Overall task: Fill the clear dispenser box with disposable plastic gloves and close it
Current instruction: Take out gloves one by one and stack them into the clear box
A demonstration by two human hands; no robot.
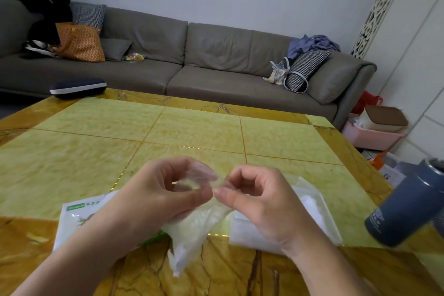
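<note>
Gloves (pixel 192 235) bundle pinched at top by left hand (pixel 153 197) and right hand (pixel 259 199), both grips closed, above table (pixel 192 132).

My left hand (pixel 165 190) and right hand (pixel 254 194) meet thumb to thumb, fingers curled and pinching, forearms entering from seven and five o'clock.
</note>
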